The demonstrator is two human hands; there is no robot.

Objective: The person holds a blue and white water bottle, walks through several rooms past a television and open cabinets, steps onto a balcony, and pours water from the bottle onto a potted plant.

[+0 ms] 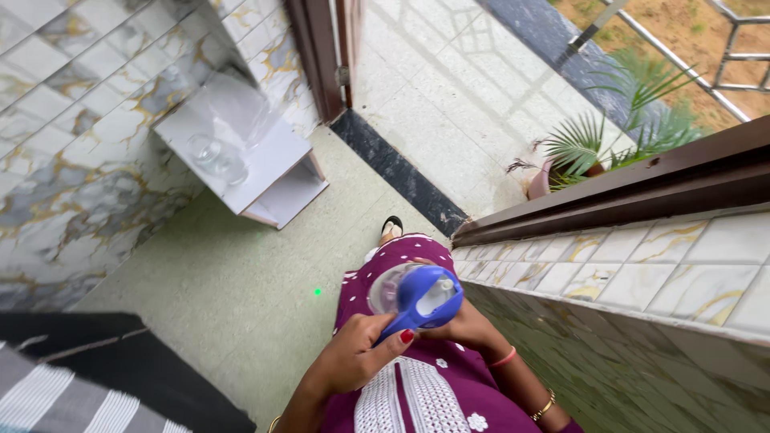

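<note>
Head view, looking down the person's front. The left hand (353, 353) is closed around the handle of a blue lid (427, 297), thumb pressed on top. The right hand (465, 325) lies beneath and behind a clear jug (391, 289), mostly hidden, so its fingers cannot be read (it appears to cradle the jug's body). The lid sits tilted at the jug's mouth, just beyond the left hand; whether it is seated or still loose cannot be told, and the jug looks empty. Farther out, ahead and left of the hands, a small white shelf (281, 152) carries glasses (216, 156); ahead and right, past the door sill, stands a potted palm (585, 148).
</note>
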